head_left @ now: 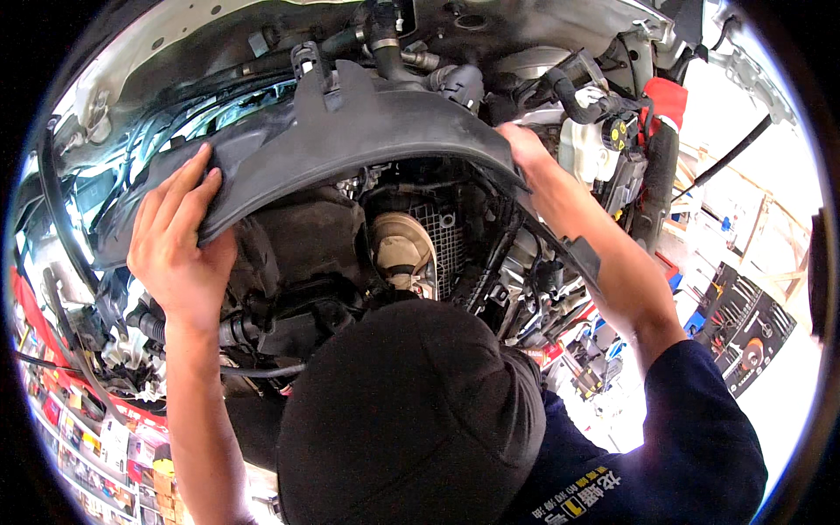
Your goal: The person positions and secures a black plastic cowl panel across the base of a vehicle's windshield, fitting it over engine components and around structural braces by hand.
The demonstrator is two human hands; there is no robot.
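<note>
Left hand (pixel 179 245), fingers extended, grips the left part of a smooth, arched black plastic panel (pixel 376 131) far in the scene. Right hand (pixel 523 149) touches its right end, arm bent, fingers hidden, grip unclear

A dark tray (pixel 735 374) bears metal tools (pixel 744 304) and a round object (pixel 752 353); shelves (pixel 86 462) carry boxes (pixel 164 484).

Close, downward head-worn fisheye view
</note>
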